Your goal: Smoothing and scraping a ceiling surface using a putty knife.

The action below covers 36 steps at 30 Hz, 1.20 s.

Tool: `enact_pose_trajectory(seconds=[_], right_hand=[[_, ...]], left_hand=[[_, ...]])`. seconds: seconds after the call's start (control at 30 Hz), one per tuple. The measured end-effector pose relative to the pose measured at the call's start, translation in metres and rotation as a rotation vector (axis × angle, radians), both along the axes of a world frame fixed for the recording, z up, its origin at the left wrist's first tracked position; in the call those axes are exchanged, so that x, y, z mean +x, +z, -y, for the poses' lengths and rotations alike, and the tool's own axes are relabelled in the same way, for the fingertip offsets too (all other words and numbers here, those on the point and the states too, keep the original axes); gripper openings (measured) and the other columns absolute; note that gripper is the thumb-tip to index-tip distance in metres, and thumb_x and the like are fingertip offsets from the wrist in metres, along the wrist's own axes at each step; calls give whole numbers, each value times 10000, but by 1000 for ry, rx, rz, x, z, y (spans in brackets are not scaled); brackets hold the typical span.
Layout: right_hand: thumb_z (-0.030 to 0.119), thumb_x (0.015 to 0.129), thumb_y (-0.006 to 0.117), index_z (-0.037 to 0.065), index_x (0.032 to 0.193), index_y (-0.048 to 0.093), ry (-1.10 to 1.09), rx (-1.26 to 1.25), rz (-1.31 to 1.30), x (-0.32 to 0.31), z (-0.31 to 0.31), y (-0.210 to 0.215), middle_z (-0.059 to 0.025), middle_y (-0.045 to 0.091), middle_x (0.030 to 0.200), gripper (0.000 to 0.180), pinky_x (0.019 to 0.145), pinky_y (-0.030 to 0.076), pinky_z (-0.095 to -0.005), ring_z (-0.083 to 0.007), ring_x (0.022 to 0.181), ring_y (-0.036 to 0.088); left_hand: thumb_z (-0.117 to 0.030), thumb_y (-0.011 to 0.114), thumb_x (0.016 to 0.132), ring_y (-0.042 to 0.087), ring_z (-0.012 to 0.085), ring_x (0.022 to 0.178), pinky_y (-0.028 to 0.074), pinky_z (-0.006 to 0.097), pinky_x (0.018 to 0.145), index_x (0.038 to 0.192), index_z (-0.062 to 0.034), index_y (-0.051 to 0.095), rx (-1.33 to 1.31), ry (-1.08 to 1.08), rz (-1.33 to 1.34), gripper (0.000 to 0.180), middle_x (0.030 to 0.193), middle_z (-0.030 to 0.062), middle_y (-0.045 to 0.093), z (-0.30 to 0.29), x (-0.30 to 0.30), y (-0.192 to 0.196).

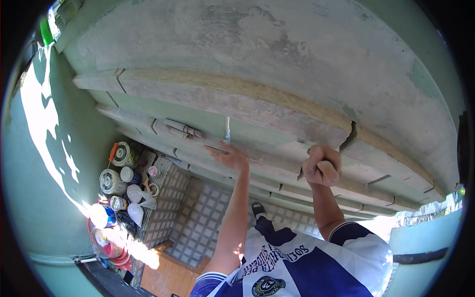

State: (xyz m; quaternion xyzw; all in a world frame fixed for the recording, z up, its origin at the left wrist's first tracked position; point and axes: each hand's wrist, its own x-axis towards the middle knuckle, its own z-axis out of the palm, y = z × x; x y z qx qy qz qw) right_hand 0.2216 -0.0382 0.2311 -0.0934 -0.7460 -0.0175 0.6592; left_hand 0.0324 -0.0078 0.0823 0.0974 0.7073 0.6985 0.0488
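My left hand [233, 159] reaches out to a grey wall ledge [267, 159], its fingers around a thin grey flat piece [215, 149], perhaps a scraper blade. My right hand [324, 166] is closed in a fist in front of the ledges farther right. A small dark edge shows beside that fist, but what it grips is mostly hidden. Left of my left hand, grey rolled pieces [183, 129] lie on the ledge. A whitish streak [227, 129] runs down the green wall strip just above my left hand.
Stepped ledges with gaps cross the wall, below a large patchy plastered surface [237, 39]. At lower left, paint buckets [113, 181], plastic bags [135, 212] and a red basin [118, 257] crowd a ribbed surface. Beneath me are a tiled floor [198, 213] and an orange-brown wooden board [168, 274].
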Motion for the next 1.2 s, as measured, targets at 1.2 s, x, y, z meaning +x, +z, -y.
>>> enact_pose_trajectory(seconds=[1.2], right_hand=[[57,603,856,21,859,513,-539,-942,-72,59,188,-74,-60,577,788,430,601,526,-295,-195,797,690]], left_hand=[[-358,466,945,238,320,1400,221,463,1109,1493,-115,230,-385,-944,-1031,644,1509,164,261,173,49,-49]])
